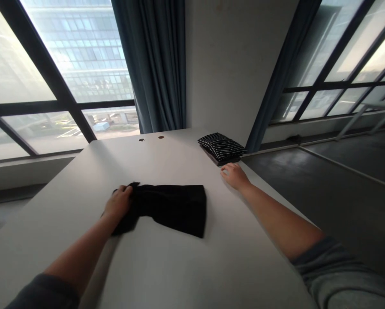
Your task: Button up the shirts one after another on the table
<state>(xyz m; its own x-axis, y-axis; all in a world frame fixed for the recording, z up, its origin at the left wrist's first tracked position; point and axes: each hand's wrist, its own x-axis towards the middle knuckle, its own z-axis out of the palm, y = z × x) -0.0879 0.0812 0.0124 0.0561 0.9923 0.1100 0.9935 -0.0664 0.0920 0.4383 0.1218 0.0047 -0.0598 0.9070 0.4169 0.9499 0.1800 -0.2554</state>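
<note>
A plain black garment lies spread on the white table in front of me, with a straight edge at its right end. Its exact kind does not show. My left hand is over the garment's bunched left end, fingers closed on the dark cloth. Further right and beyond it, my right hand hovers just in front of a small pile. On top of that pile is a folded black cloth with white stripes, and beneath it a dark grey-brown folded piece. My right fingers are loosely bent and apart, holding nothing.
The white table reaches away to a wall pillar. Two round cable holes sit near its far edge. A blue curtain hangs beside large windows. To the right, the table edge drops to a dark floor.
</note>
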